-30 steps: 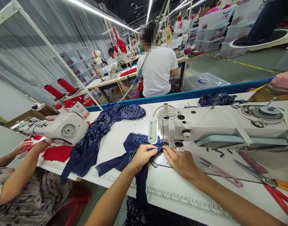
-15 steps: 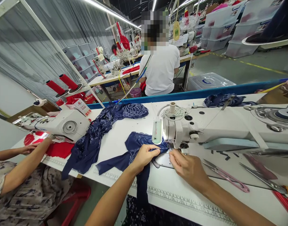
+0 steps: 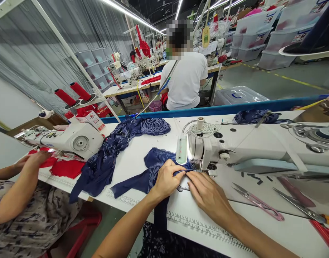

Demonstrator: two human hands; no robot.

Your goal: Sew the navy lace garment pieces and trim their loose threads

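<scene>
A navy lace garment piece (image 3: pixel 153 161) lies at the needle end of a white sewing machine (image 3: pixel 250 143), its edge running under the presser foot area. My left hand (image 3: pixel 168 179) pinches that edge between thumb and fingers, just left of the needle. Close beside it, my right hand (image 3: pixel 209 195) has its fingers stretched out, their tips resting on the fabric edge in front of the presser foot, the thumb apart below. One navy strip hangs over the table's front edge beneath my left wrist. My hands partly hide the seam.
Pink-handled snips (image 3: pixel 258 202) and larger scissors (image 3: pixel 301 206) lie on the right. More navy lace garments (image 3: pixel 107 157) are heaped to the left. A co-worker's arm (image 3: pixel 22 186) handles red fabric (image 3: pixel 67 168) at a neighbouring machine (image 3: pixel 73 141). Another person (image 3: pixel 184 80) sits ahead.
My right hand has gone from a closed pinch beside the needle to stretched fingers on the fabric edge, nearer my left hand. The co-worker's hand has moved left.
</scene>
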